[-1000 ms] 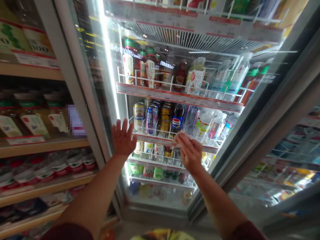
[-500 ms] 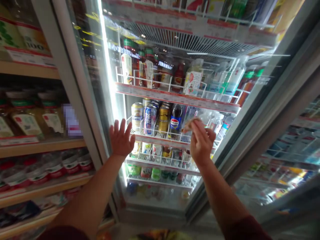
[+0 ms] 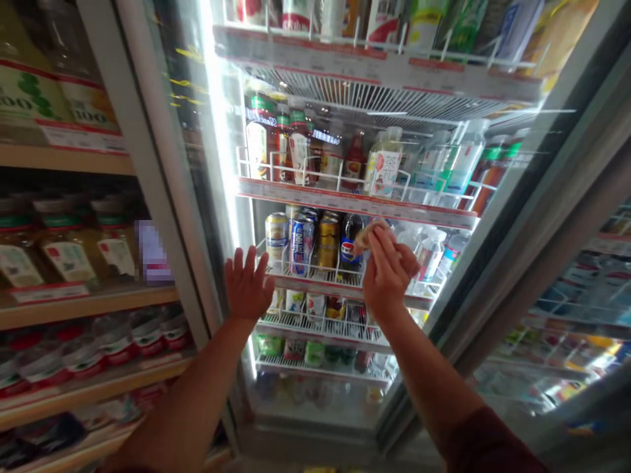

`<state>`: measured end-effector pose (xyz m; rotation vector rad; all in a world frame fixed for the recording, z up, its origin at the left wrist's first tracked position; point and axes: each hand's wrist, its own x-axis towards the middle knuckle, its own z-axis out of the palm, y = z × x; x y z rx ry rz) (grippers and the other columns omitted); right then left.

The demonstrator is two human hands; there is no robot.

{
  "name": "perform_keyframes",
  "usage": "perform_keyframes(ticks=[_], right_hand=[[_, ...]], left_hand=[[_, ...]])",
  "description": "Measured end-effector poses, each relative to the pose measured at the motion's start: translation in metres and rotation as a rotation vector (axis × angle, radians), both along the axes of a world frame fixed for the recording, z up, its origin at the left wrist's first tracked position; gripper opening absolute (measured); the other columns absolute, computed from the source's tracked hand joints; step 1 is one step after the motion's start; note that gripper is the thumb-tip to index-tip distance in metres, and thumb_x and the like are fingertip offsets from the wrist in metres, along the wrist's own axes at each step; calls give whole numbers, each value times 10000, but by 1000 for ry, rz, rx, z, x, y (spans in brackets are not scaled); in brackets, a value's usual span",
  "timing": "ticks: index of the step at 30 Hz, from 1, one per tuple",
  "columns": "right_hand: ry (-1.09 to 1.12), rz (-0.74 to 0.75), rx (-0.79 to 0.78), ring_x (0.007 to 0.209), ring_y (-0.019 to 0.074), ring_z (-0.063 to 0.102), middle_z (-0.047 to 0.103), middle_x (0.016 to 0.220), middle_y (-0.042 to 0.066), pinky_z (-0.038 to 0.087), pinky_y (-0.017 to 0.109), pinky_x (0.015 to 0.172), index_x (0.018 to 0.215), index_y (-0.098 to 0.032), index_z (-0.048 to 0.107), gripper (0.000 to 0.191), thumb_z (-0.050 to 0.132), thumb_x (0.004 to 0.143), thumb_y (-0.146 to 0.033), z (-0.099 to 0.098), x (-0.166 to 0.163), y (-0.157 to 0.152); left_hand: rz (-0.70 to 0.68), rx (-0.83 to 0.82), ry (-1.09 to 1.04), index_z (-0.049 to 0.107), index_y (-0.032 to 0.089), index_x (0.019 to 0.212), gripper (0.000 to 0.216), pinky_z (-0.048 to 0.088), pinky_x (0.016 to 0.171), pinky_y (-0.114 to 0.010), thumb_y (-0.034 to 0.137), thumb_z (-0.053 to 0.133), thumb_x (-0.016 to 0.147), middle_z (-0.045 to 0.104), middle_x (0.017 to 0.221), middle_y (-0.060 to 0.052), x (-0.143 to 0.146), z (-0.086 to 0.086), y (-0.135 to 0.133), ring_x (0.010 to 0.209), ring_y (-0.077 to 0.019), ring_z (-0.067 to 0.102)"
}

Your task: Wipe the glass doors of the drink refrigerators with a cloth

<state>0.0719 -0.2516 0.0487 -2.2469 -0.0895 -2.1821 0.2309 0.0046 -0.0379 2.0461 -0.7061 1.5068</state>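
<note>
My left hand (image 3: pixel 247 284) lies flat with fingers spread on the glass door (image 3: pixel 315 164) of a lit drinks fridge, near its left edge. My right hand (image 3: pixel 387 269) is closed on a small crumpled cloth (image 3: pixel 367 234) and presses it to the glass at the height of the middle shelf. Behind the glass at that height stand several cans (image 3: pixel 300 242) and a dark Pepsi bottle (image 3: pixel 349 244).
Wire shelves inside the fridge hold bottles above (image 3: pixel 384 167) and small cups below (image 3: pixel 315 305). Wooden shelves (image 3: pixel 83 305) on the left carry rows of bottled drinks. Another glass fridge door (image 3: pixel 566 315) stands at the right, set at an angle.
My right hand with the cloth has moved up the glass and a little to the right, then back left. My left hand stays flat on the door.
</note>
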Motion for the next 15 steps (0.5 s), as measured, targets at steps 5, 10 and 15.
perform_keyframes(ticks=[5,10,15], right_hand=[[298,98,-280,1208,199,564,627,1402,-56,411,362,961,1580,-347,270,666,495,980,-165,-21,-1,30],[-8,-23,14,1233,243,552,632,1393,-31,418,434,1004,1555,-407,315,662,494,977,-137,26,9,31],[95,-78,-74,1267,250,531,588,1446,-22,425,445,1038,1542,-320,380,583,527,984,-237,18,24,67]], left_hand=[[-48,8,-11,338,319,1551,594,99,1262,-594,450,431,980,293,1644,-51,-2,0,-1,1571,-275,51],[-58,33,-88,148,384,1597,694,88,1279,-560,388,459,977,157,1678,19,-7,6,-1,1570,-254,34],[-64,34,-100,131,379,1598,710,83,1291,-543,373,473,975,133,1676,33,-8,5,-1,1568,-245,53]])
